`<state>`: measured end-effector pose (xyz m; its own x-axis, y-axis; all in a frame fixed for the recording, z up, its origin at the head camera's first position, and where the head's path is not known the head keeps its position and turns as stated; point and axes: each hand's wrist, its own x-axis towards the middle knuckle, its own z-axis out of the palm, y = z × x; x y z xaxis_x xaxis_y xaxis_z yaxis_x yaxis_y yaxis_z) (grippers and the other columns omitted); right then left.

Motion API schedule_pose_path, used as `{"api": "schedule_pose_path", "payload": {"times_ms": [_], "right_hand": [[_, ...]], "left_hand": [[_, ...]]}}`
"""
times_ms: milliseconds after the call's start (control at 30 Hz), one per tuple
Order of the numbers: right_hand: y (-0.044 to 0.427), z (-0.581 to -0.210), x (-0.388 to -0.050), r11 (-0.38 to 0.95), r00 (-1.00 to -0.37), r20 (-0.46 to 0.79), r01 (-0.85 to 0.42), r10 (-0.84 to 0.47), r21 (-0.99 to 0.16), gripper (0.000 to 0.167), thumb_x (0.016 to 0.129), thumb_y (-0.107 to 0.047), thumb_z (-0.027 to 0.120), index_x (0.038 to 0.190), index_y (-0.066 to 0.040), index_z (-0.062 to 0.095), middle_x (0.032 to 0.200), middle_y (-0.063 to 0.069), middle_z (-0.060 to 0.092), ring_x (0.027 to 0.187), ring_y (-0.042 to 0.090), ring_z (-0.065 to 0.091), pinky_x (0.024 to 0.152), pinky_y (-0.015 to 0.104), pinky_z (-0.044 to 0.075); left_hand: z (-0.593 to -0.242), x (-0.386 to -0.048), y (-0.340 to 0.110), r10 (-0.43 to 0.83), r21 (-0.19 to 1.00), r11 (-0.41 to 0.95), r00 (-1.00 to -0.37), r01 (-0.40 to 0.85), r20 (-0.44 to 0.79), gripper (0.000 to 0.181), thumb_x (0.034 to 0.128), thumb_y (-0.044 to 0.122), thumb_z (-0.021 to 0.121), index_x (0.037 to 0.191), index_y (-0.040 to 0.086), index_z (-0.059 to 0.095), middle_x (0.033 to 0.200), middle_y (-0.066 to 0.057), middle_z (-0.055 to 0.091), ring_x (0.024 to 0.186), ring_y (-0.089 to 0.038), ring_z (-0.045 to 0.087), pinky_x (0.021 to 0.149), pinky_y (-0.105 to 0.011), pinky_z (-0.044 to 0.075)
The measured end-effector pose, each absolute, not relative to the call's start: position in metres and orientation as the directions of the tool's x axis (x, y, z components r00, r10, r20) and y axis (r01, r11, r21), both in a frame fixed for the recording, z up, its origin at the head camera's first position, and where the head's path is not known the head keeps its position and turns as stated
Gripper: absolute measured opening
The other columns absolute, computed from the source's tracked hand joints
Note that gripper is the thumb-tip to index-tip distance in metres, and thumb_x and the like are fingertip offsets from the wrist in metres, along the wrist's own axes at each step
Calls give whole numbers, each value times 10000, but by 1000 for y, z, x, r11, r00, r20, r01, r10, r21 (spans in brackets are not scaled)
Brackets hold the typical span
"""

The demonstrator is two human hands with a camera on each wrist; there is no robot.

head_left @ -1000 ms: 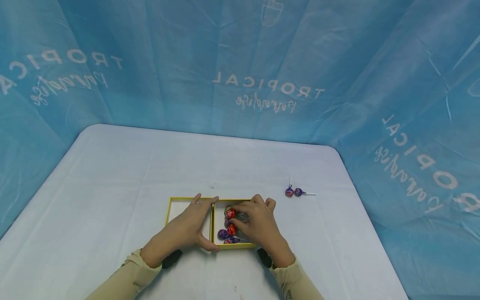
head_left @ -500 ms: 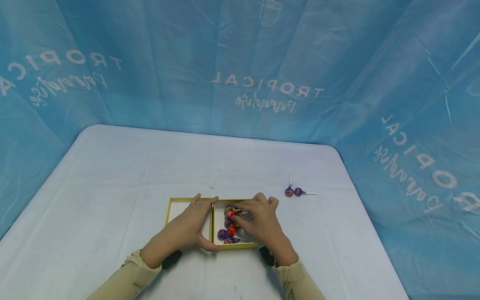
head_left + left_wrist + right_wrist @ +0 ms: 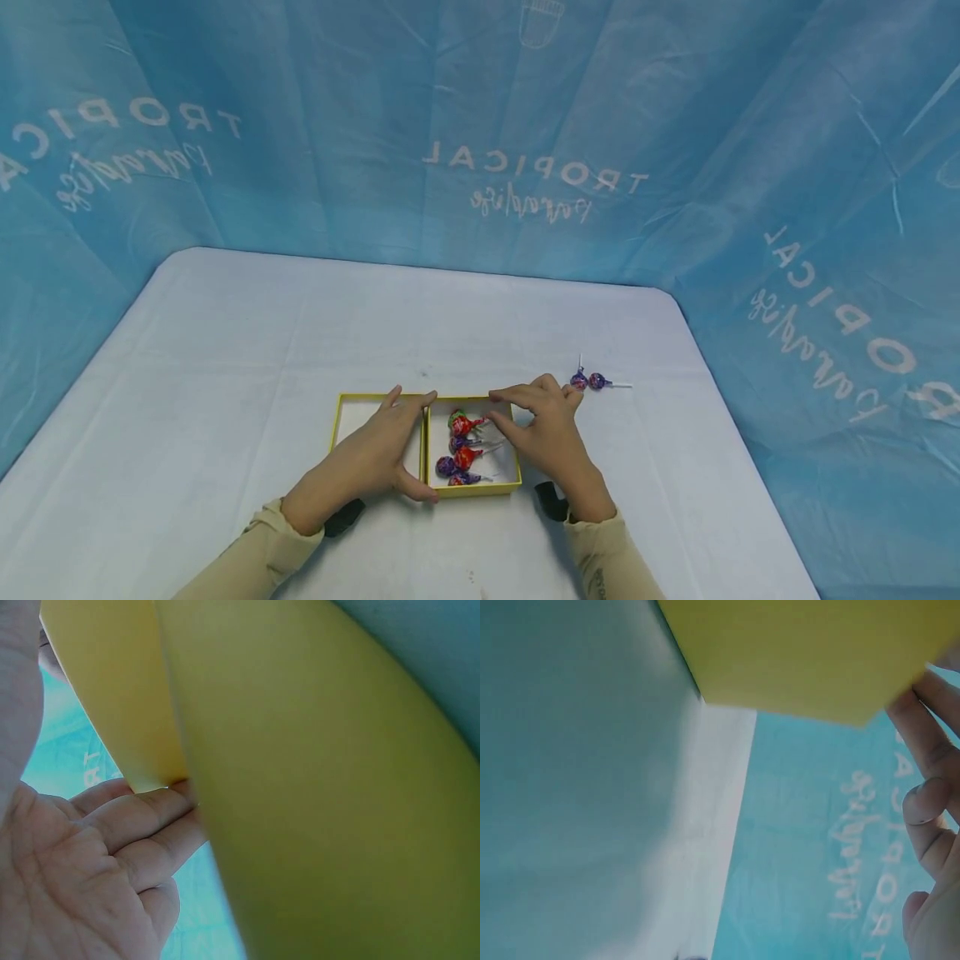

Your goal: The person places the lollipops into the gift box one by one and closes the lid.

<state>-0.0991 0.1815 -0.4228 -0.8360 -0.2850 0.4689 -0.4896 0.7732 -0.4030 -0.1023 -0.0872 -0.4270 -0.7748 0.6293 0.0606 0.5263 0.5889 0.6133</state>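
Note:
A shallow yellow-edged box (image 3: 476, 491) with two white-lined halves lies on the table. Its right half holds several wrapped lollipops, among them a red lollipop (image 3: 467, 458) and a purple lollipop (image 3: 446, 467). My left hand (image 3: 375, 448) spans the box near its middle, fingertips at the back edge and thumb at the front. In the left wrist view its fingers touch the yellow wall (image 3: 315, 780). Over the right half's right side is my right hand (image 3: 551, 429), thumb and forefinger apart, holding nothing. In the right wrist view its fingers (image 3: 928, 735) are beside the yellow box.
Two more purple lollipops, one with its stick pointing right (image 3: 597, 382), lie on the white table (image 3: 360, 325) beyond my right hand. Blue printed curtains (image 3: 360, 167) hang along the back and sides.
My right hand has let go of a red lollipop in the box's right half and drawn back to the right, its fingers spreading. The left hand and box have stayed in place.

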Motion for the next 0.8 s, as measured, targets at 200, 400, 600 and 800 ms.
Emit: {"api": "schedule_pose_path", "payload": {"times_ms": [200,400,600,800], "right_hand": [[188,-426,-105,763,-848,471,-467,-242,-448,249,813,-247,856,1057,-244,806,980,-115,769,817,72,417,769,477,166],[206,-429,-108,766,-856,471,-444,-211,-465,256,818,-222,850,1069,-204,801,1011,-77,773,827,90,437,784,481,191],[250,-431,-116,823,-899,424,-319,-107,-469,258,824,-153,838,1079,-165,797,973,-6,773,852,174,496,832,500,231],[283,-437,-126,879,-909,413,-249,-66,-406,266,817,-96,830,1080,-118,797,938,52,773,800,240,488,749,492,209]], "left_hand": [[-426,-103,-91,623,610,600,-780,517,48,1301,556,481,971,1524,-71,299,1438,-257,525,1313,-375,547,1283,-540,93],[-427,-103,-90,636,599,602,-771,528,40,1293,571,478,966,1529,-67,292,1432,-251,535,1315,-355,550,1282,-545,101],[-427,-102,-84,647,606,591,-762,532,38,1289,584,470,963,1537,-60,276,1452,-240,522,1337,-332,534,1288,-525,87],[-426,-100,-87,628,604,607,-778,516,34,1294,572,470,968,1537,-53,283,1466,-230,509,1354,-327,517,1289,-521,95]]}}
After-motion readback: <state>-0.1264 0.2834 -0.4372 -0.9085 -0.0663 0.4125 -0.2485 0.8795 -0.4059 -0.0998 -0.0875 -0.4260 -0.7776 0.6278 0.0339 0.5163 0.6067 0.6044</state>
